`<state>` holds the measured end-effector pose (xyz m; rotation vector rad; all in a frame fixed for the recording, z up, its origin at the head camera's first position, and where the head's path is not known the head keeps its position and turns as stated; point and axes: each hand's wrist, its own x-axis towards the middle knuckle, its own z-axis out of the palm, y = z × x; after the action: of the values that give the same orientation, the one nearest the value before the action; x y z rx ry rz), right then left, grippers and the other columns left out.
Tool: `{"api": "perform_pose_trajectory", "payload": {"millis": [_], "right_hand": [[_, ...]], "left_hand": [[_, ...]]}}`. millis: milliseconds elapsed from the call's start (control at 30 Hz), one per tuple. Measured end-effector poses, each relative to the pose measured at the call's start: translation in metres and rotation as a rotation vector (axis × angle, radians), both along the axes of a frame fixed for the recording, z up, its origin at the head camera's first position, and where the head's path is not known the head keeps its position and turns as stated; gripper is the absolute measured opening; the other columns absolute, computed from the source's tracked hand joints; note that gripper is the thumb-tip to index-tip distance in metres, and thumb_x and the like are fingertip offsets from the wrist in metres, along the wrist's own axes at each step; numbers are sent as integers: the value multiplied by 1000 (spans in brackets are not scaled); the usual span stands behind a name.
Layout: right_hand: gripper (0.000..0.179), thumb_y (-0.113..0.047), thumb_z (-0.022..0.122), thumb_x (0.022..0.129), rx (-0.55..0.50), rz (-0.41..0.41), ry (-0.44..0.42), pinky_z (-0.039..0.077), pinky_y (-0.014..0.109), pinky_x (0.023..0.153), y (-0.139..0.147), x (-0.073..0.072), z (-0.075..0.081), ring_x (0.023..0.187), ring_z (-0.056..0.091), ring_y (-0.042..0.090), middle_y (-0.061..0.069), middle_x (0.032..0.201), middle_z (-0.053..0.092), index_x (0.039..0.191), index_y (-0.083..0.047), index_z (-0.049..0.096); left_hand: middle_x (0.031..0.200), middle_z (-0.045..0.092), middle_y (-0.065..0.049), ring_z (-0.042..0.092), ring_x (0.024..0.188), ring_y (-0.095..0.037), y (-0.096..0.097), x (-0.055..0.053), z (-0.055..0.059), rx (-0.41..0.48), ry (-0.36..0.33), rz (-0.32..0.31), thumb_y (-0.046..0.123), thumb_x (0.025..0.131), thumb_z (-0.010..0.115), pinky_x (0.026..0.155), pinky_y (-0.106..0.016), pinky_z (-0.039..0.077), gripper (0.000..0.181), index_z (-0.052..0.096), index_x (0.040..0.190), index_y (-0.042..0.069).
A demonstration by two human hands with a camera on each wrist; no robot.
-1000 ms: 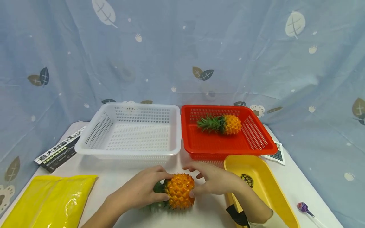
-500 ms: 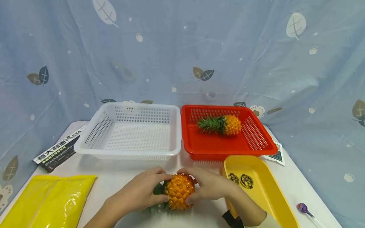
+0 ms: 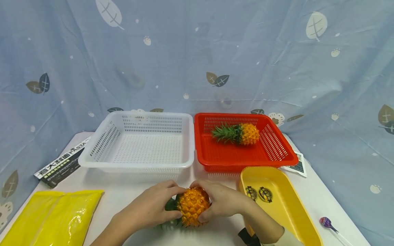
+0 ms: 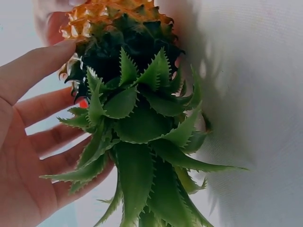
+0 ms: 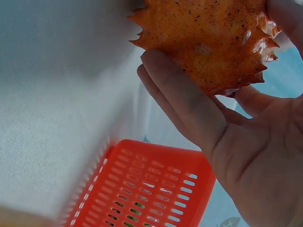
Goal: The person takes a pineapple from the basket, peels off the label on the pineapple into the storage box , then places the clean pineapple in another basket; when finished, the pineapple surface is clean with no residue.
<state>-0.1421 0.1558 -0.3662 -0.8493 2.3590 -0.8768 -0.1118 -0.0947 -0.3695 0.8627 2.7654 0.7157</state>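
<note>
A small orange pineapple (image 3: pixel 193 206) lies on its side on the white table, its green leaves (image 4: pixel 147 118) toward the left. My left hand (image 3: pixel 154 205) grips it near the leaf end, thumb on the near side and fingers passing behind the leaves. At the other end, my right hand (image 3: pixel 226 201) holds the base between thumb and fingers; the right wrist view shows the fingers against the round base (image 5: pixel 203 47). A second pineapple (image 3: pixel 249 134) lies inside the red basket (image 3: pixel 246 167), leaves pointing left.
A white basket (image 3: pixel 135 165) stands left of the red one. A yellow tray (image 3: pixel 289 205) sits under my right forearm. At left are a yellow packet (image 3: pixel 55 218) and a black pasta box (image 3: pixel 63 164); at right, a lollipop (image 3: pixel 326 222) and a flat sachet (image 3: pixel 300 165).
My right hand has moved left, from beside the pineapple's base to around it. The left hand has kept its hold, and the pineapple has hardly moved.
</note>
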Motion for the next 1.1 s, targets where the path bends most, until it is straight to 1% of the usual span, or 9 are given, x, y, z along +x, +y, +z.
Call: {"api": "perform_pose_trajectory", "payload": {"millis": [200,333,433,567,733,933,1100], "right_hand": [[66,-16,88,74,-22,-3,1,52,23,91,-1,-1,-3,98,58,4,-9,111,61,128,-19,52],[67,-14,88,72,-26,11,36,53,23,91,-2,-1,-4,98,58,3,-8,112,61,128,-17,52],[68,-16,90,72,-10,27,75,53,24,94,-2,-1,-5,100,57,2,-9,113,61,129,-17,52],[73,-23,94,71,29,43,103,52,25,96,-3,1,-5,102,55,1,-12,113,59,131,-20,51],[79,-24,96,70,72,30,118,52,27,98,-3,3,-5,104,55,2,-11,115,59,134,-19,50],[78,-14,94,69,41,1,141,53,29,99,-3,4,-5,104,56,5,-5,116,61,134,-11,50],[79,-15,95,69,25,-10,139,54,28,97,-1,3,-5,103,57,5,-6,115,61,134,-13,50]], "left_hand": [[118,66,9,64,103,-12,-2,1,-1,12,17,-2,37,83,86,91,-36,58,56,70,133,19],[118,66,10,65,104,-13,-3,1,-2,18,26,-4,37,82,87,92,-37,58,56,70,132,19],[118,66,10,65,104,-13,-5,1,-3,18,33,-11,38,82,87,92,-37,58,57,70,133,20],[120,67,10,64,107,-12,-6,1,-5,13,41,-8,40,82,87,95,-39,58,57,69,133,21],[121,68,11,65,107,-12,-6,1,-6,23,50,-8,41,84,85,95,-39,58,55,70,133,22],[121,68,11,65,108,-12,-5,0,-5,29,35,-3,43,84,84,96,-41,58,54,70,133,23],[120,68,12,64,107,-10,-6,-2,-5,32,36,0,46,85,83,95,-41,58,53,70,131,23]]}}
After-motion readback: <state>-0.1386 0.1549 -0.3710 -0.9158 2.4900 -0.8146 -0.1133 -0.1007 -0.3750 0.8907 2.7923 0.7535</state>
